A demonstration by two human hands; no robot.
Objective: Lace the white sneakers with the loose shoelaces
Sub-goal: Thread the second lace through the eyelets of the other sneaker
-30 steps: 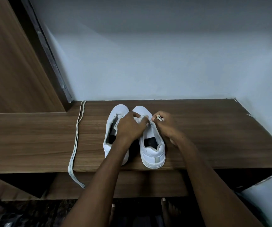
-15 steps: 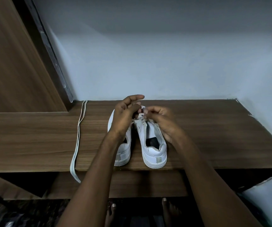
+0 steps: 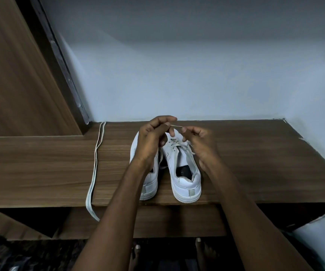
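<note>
Above the right sneaker [image 3: 184, 169] on the wooden shelf [image 3: 255, 163], 2 hands — left hand [image 3: 153, 133], right hand [image 3: 198, 139] — pinch its lace [image 3: 175, 126]: limp, light — best held near the stiff tip. Another lace [image 3: 95, 165] lies apart.

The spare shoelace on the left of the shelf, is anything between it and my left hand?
Nothing visible. The spare shoelace lies alone on bare wood of the shelf, left of the left hand, which pinches the other lace.
</note>
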